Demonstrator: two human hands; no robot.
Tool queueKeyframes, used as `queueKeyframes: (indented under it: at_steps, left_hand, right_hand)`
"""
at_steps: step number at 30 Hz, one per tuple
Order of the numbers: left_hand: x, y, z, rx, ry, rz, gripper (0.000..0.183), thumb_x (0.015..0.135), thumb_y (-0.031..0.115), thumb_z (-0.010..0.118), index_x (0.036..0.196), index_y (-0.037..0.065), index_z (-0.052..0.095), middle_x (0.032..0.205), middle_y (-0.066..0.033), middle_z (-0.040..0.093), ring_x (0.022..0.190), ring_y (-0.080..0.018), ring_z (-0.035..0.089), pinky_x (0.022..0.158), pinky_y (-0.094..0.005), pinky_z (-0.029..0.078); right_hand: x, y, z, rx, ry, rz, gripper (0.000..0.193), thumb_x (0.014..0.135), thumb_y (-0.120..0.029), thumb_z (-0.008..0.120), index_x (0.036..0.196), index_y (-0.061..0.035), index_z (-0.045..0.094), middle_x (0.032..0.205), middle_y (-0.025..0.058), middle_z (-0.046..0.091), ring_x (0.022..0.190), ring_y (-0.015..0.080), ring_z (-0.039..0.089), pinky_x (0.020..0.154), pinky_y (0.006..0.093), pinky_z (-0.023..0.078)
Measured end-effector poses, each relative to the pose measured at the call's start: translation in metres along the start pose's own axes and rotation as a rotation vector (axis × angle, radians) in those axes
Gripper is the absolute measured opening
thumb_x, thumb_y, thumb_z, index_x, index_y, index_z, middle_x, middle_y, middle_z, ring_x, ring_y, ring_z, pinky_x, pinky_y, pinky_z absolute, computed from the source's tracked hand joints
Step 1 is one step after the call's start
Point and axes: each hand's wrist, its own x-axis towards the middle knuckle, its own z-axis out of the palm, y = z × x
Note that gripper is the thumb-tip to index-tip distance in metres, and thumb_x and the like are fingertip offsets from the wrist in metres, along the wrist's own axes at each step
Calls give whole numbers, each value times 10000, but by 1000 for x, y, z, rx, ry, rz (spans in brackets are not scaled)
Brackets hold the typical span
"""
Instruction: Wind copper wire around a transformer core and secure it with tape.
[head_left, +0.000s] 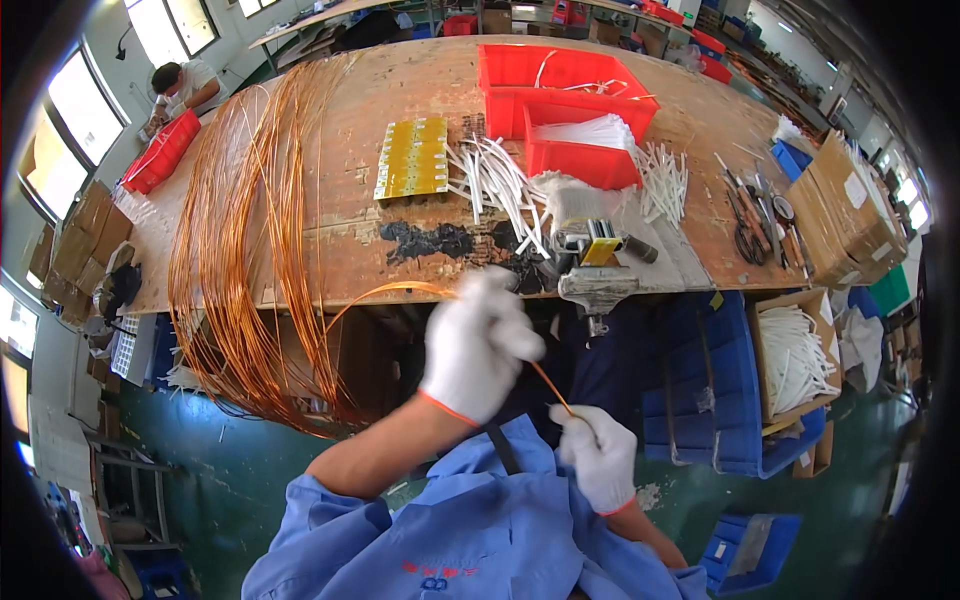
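My left hand (478, 345), in a white glove, is closed around a copper wire (549, 381) in front of the table edge; motion blurs its fingers. Lower and to the right, my gloved right hand (602, 458) pinches the same wire near its end. The wire runs slantwise between both hands. On the left of my left hand, an orange strand (395, 288) arcs toward a large bundle of copper wires (285, 190), which drapes over the table's front edge. A small bench vise (598, 285) is fixed at the edge, beyond my hands.
White tubes (500, 185) lie loose beside red bins (585, 155) and a yellow panel (413, 160). Pliers and other hand tools (755, 215) rest near a cardboard box (848, 210). A blue crate (695, 390) stands below right. Another person (190, 88) sits far left.
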Motion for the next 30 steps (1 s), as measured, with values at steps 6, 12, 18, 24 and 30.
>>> queueKeyframes:
  at_steps: [6, 12, 18, 24, 30]
  left_hand:
    - [17, 135, -65, -13, 320, 600, 492, 1241, 468, 370, 952, 129, 580, 640, 77, 237, 474, -78, 190, 401, -288, 185]
    - [-3, -38, -39, 160, 382, 115, 479, 1162, 631, 483, 886, 249, 571, 624, 60, 333, 472, -138, 330, 438, -341, 239]
    - [22, -18, -36, 78, 312, 197, 517, 1187, 583, 486, 814, 231, 550, 608, 105, 249, 451, -74, 202, 400, -295, 176]
    - [33, -52, -21, 153, 372, -45, 482, 1179, 574, 517, 820, 252, 539, 600, 105, 261, 434, -87, 226, 402, -305, 194]
    - [141, 2, -86, 1774, 17, 861, 304, 1062, 321, 761, 1233, 72, 724, 766, -18, 577, 678, -209, 641, 618, -387, 552]
  right_hand:
    - [-73, 130, -159, -526, 24, 441, 223, 1031, -169, 775, 1188, -14, 814, 827, 84, 763, 708, 102, 696, 667, 302, 556]
    - [-24, 57, -50, -177, -128, 72, 413, 988, -137, 832, 1361, 21, 751, 1007, 111, 800, 793, 140, 716, 799, 299, 590]
    - [-3, 40, -25, -221, -202, 50, 259, 1065, -41, 701, 1305, 20, 776, 828, 92, 760, 696, 125, 699, 687, 305, 569]
    - [57, 17, 10, -296, -60, -251, 210, 1049, -35, 718, 1244, 22, 771, 778, 146, 732, 653, 178, 729, 632, 319, 566]
    - [49, 9, -32, -156, -67, -20, 261, 1043, 26, 678, 1284, 48, 774, 879, 89, 787, 672, 83, 695, 643, 251, 563]
